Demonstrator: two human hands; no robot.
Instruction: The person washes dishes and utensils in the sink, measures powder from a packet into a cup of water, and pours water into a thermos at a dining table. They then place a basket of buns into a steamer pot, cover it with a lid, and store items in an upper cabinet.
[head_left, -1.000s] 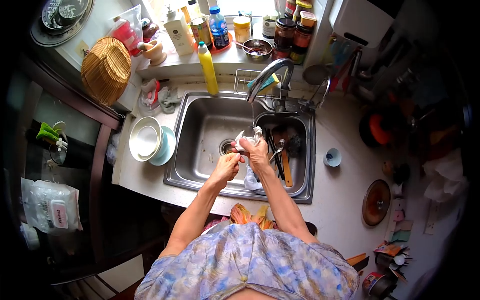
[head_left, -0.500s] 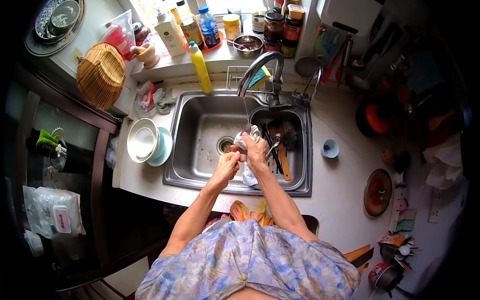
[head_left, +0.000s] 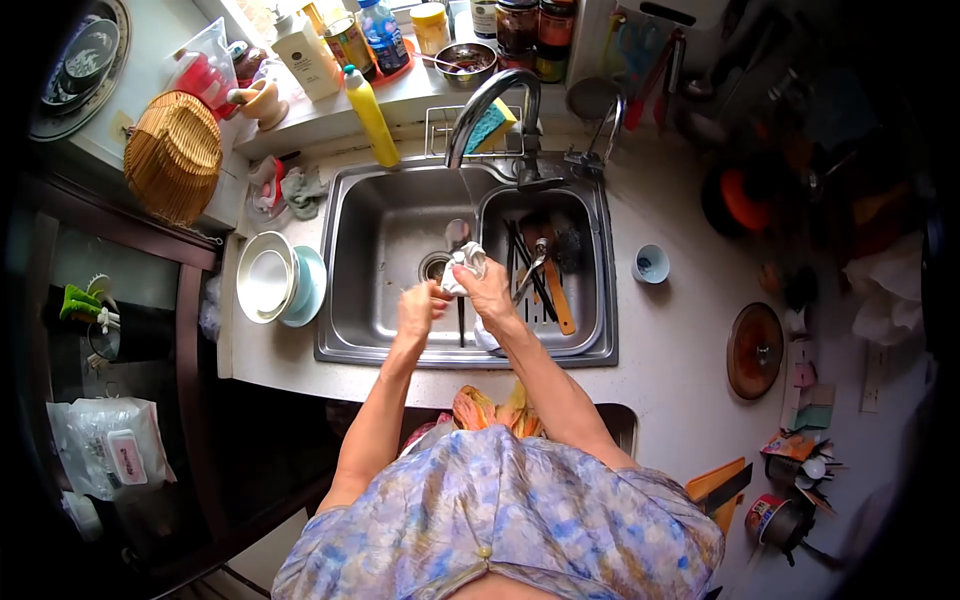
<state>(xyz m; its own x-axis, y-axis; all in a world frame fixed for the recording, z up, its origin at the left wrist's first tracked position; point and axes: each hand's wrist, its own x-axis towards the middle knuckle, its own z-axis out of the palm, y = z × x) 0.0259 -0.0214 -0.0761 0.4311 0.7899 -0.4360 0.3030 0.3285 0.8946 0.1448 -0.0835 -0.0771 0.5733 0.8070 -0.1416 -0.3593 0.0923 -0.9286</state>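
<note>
My right hand (head_left: 487, 289) is closed around a white cloth (head_left: 461, 268) over the sink (head_left: 345, 230). A metal spoon (head_left: 457, 232) sticks up out of the cloth, its bowl toward the faucet. Below the cloth its dark handle runs toward me. My left hand (head_left: 421, 307) is just left of the handle, fingers curled and somewhat blurred; whether they touch anything I cannot tell. A thin stream of water falls from the faucet (head_left: 490, 88) near the spoon. Part of the drain shows behind the cloth.
The sink's right basin (head_left: 598, 330) holds dark chopsticks (head_left: 516, 250), a wooden-handled utensil (head_left: 561, 305) and metal cutlery (head_left: 535, 262). Stacked bowls (head_left: 268, 280) stand left, a light-blue cup (head_left: 651, 264) right. Behind are a yellow bottle (head_left: 372, 120) and a sponge (head_left: 489, 127).
The spoon's bowl and dark handle have come into plain sight at the cloth. My left hand has moved away from the right one, to the left. The whole view has shifted slightly.
</note>
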